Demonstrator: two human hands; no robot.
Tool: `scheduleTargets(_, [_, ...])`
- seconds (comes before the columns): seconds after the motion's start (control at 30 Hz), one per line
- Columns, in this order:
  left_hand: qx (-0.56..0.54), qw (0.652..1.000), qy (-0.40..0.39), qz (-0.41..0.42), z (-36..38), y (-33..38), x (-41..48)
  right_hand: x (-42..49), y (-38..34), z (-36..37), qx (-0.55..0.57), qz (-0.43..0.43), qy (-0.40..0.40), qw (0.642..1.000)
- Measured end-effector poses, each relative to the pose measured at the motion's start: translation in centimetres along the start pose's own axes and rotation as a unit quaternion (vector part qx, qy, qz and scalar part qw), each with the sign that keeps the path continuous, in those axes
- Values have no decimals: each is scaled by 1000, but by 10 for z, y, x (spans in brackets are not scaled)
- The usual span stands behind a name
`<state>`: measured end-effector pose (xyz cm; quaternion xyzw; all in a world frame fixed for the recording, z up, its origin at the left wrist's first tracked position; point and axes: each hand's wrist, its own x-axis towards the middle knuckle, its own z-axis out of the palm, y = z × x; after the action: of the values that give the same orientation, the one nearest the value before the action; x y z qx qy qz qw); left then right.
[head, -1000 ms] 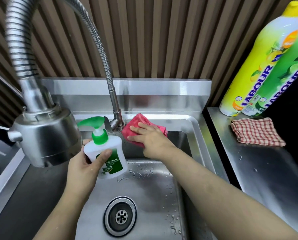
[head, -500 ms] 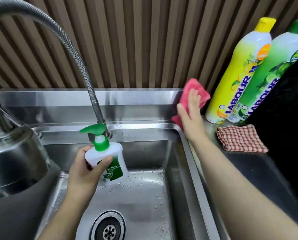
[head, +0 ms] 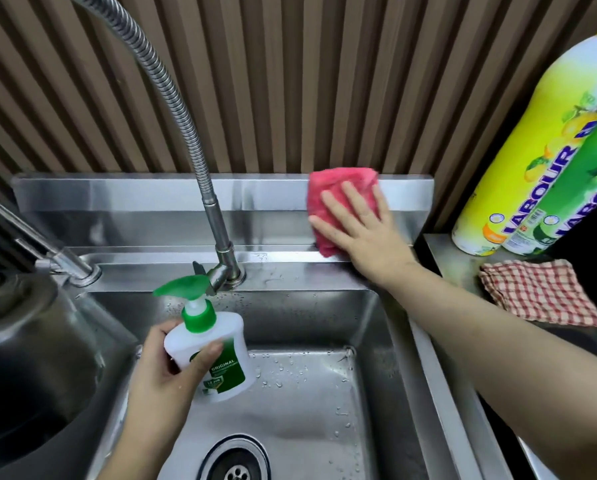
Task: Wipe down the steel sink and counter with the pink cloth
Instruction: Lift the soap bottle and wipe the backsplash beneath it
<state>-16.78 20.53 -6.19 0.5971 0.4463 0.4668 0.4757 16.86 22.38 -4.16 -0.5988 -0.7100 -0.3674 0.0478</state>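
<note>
The pink cloth (head: 328,188) lies flat against the steel backsplash (head: 151,199) at the sink's back right corner. My right hand (head: 362,226) presses it there with straight, spread fingers. My left hand (head: 172,372) grips a white soap pump bottle with a green top (head: 210,351), held over the steel sink basin (head: 307,393). The basin floor is wet with droplets, and the drain (head: 236,462) sits at its front.
A flexible steel tap (head: 186,133) rises from the sink's back ledge. The spray head (head: 30,341) hangs large at the left. On the right counter (head: 463,268) stand a yellow bottle (head: 529,150) and a green bottle (head: 574,209), with a red checked cloth (head: 539,292).
My right hand slid the pink cloth from the ledge by the tap to the right corner, then back left and lower onto the backsplash. My left hand kept holding the soap bottle.
</note>
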Motion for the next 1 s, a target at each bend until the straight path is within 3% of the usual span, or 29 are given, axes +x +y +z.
scheduleTargets(0.1, [-5,1000,10,0,-5,1,3,39,-35,-3,-10,-66,-12,998])
scheduleTargets(0.33, [24,999,30,12,-13,1,8,112,-104,-9,6,-88,-38,995])
scheduleTargets(0.63, [8,1000,19,6,-9,4,4,93,-73,-17,29,-159,-102,982])
scheduleTargets(0.73, [1,1000,11,7,-6,4,3,64,-38,-20,88,-197,-120,969])
scheduleTargets(0.87, [-12,1000,10,0,-4,0,-1,40,-32,-33,293,-94,-123,943])
scheduleTargets(0.93, [-18,1000,10,-2,-3,0,-3,39,-59,-36,374,-36,-196,906])
scheduleTargets(1.0, [-24,1000,9,-4,-3,1,-4,41,-91,-33,375,-9,-293,879])
